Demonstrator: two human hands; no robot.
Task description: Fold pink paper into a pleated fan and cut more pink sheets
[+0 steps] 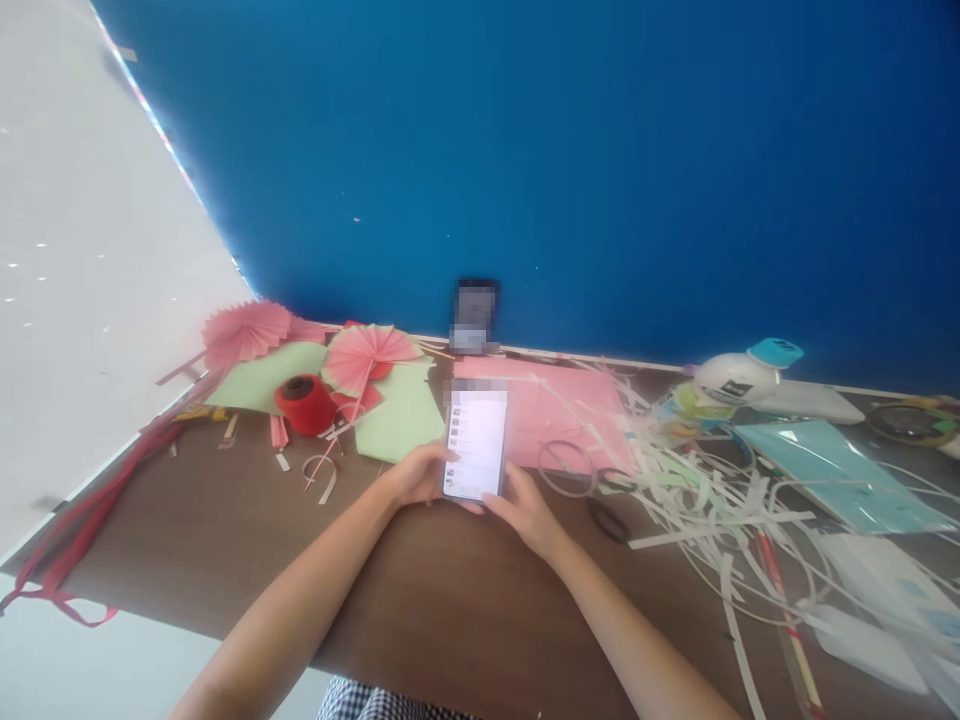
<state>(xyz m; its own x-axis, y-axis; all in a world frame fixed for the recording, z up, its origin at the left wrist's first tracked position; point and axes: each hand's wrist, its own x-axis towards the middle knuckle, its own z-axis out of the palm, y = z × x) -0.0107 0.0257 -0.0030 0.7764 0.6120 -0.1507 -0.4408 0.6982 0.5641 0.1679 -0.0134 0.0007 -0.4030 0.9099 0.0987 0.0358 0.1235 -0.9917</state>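
A phone [478, 440] with a lit white screen showing a list is held upright between both hands, above the dark brown table. My left hand [421, 474] grips its left edge, with the thumb over the screen's side. My right hand [527, 508] closes on its lower right corner, thumb at the bottom of the screen. Behind the phone lies a sheet of pink paper [566, 405], partly hidden by it. Black-handled scissors [609, 520] rest on the table just right of my right hand.
Pink pleated paper fans [373, 352], green paper [401, 415] and a red spool [304, 402] lie at the left. White paper strips [697, 510], a white bottle with blue cap [739, 378] and a light-blue packet [840, 465] crowd the right. A dark framed object [475, 305] leans on the blue wall.
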